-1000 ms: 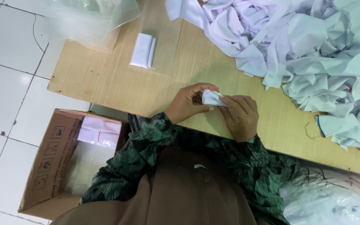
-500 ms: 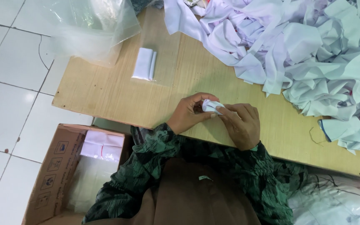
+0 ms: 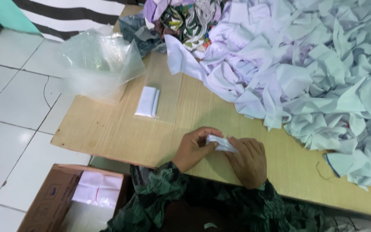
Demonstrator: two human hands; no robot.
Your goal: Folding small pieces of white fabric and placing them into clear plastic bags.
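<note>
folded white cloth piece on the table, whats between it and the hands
Only bare wooden tabletop lies between the folded white piece and the left hand, as the head view shows.

Left hand and right hand meet, fingers curled, dark patterned sleeves bent inward.

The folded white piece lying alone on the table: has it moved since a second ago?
No. The folded white piece lies at the same spot on the wooden table, beside the clear plastic bag; only the camera shifted.
</note>
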